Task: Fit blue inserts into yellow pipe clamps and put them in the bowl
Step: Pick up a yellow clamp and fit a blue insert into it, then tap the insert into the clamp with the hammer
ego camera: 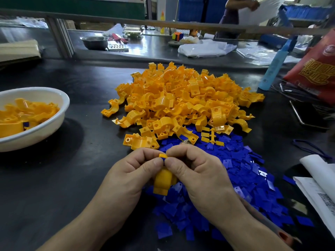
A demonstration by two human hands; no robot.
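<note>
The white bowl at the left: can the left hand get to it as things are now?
Probably yes. Nothing lies on the dark table between the left hand and the white bowl. But both hands grip a yellow clamp, so the right hand should let go first.

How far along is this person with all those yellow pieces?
Early, it seems. Done: the white bowl holds a shallow heap of bowl clamps, one showing blue. In hand: the left hand and right hand pinch one yellow clamp, with a blue insert between the thumbs. Left: the big yellow pile and the loose blue inserts, far more than the bowl holds.
</note>
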